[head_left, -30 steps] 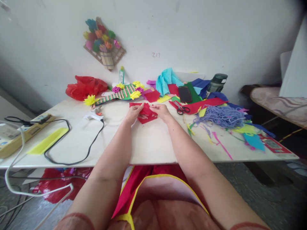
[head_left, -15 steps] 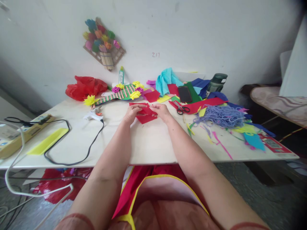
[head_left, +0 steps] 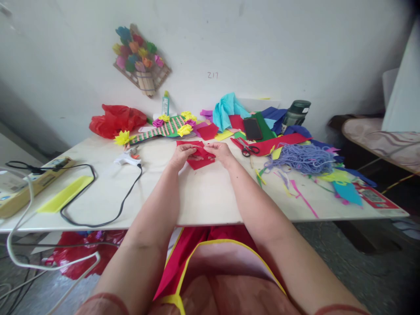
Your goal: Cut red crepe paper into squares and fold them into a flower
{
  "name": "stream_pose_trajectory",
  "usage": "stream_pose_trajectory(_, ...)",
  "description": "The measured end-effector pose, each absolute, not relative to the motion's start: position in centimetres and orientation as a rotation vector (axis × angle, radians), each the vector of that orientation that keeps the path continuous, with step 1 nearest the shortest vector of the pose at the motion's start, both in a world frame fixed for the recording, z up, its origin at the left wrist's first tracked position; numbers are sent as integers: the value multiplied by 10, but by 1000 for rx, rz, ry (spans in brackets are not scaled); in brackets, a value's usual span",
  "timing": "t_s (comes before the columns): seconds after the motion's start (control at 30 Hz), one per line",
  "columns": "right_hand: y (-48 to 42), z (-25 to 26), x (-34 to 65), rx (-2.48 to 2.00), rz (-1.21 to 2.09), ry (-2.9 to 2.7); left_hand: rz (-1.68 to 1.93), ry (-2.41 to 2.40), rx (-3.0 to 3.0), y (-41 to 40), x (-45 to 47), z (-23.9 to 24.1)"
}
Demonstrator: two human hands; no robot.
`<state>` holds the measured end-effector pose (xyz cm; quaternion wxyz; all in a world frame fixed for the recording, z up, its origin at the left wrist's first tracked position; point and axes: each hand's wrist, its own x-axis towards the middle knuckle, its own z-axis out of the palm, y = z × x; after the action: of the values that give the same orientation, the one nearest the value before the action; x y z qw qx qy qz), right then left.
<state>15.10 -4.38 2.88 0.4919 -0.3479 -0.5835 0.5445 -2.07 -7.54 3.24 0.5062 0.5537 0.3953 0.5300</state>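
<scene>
Both hands meet over the middle of the table, pinching a small piece of red crepe paper (head_left: 202, 152) between them. My left hand (head_left: 182, 156) is closed on its left side, thumb and forefinger together. From the other side my right hand (head_left: 219, 153) grips it the same way. Beneath the hands more red paper (head_left: 197, 165) lies flat on the table, its lower corner pointing toward me. Fingers hide part of the held piece, so its exact shape cannot be made out.
Behind the hands lies a green stringed craft piece (head_left: 157, 131) with paper flowers. A white glue gun (head_left: 127, 158) and its cord rest at left, near a power strip (head_left: 36, 186). Scissors (head_left: 248, 149), a phone (head_left: 252, 129) and purple yarn (head_left: 300, 158) are at right.
The fingers have shifted very slightly on the red paper, the left thumb a little. Nothing else on the table has moved.
</scene>
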Motion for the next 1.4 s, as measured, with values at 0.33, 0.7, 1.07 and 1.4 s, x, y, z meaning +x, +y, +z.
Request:
stream_pose_trajectory(0.33, -45, 31, 149, -873, 1311, -1394, 1290, 948, 1253, -80, -16, 37)
stream_pose_trajectory(0.7, -50, 34, 149, -881, 1331, -1434, 1292, 912, 1259, -77, -18, 34)
stream_pose_trajectory(1.07, -53, 36, 150, -877, 1317, -1437, 1286, 910, 1238, -77, -17, 35)
stream_pose_trajectory(1.4, -54, 37, 149, -883, 1288, -1463, 1278, 996, 1276, -80, -13, 36)
